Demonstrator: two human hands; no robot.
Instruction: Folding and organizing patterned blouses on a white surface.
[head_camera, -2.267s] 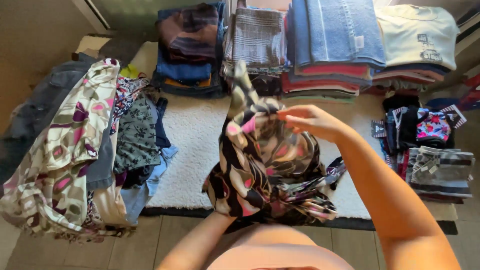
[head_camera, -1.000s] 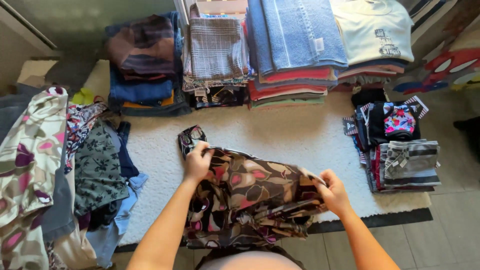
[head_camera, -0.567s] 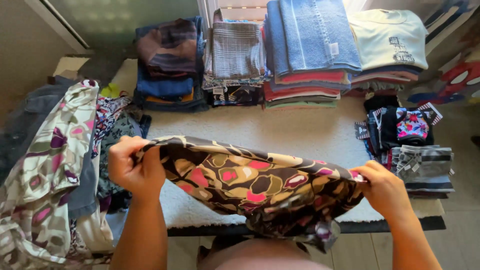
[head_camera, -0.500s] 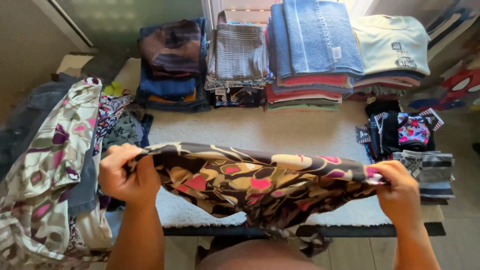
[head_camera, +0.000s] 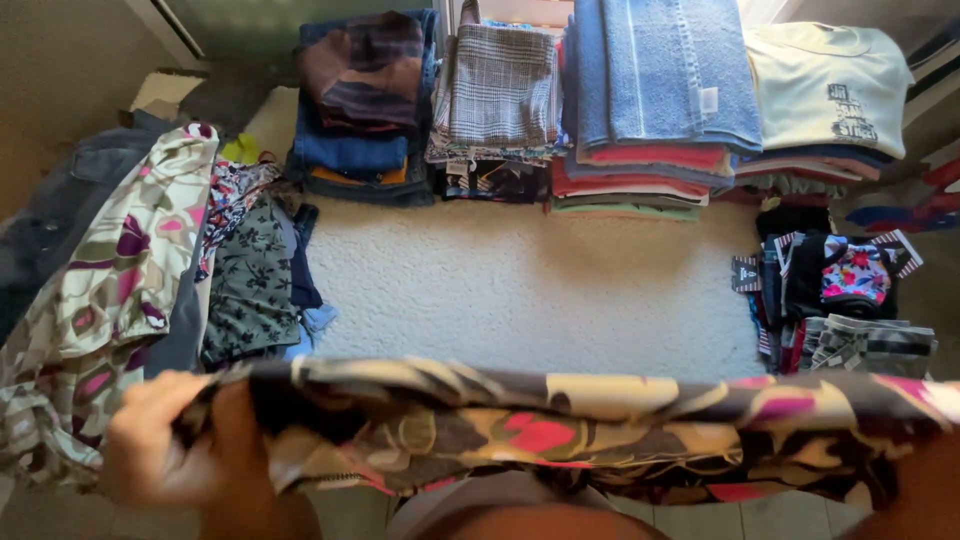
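Note:
A dark brown patterned garment (head_camera: 560, 430) with cream, pink and tan shapes is stretched wide across the bottom of the view, above the near edge of a cream rug (head_camera: 530, 290). My left hand (head_camera: 185, 440) grips its left end. My right hand (head_camera: 925, 480) is at its right end, almost out of view at the frame's corner and mostly covered by the cloth.
Folded stacks line the rug's far side: dark jeans (head_camera: 360, 110), a plaid pile (head_camera: 500, 90), blue towels (head_camera: 660, 80), a pale shirt (head_camera: 825, 85). Small folded items (head_camera: 840, 300) sit at right. A loose heap of floral clothes (head_camera: 130, 290) lies at left.
The garment was bunched in front of me, then pulled out wide between both hands. It has since come lower and closer to the camera, and my hands have spread further apart.

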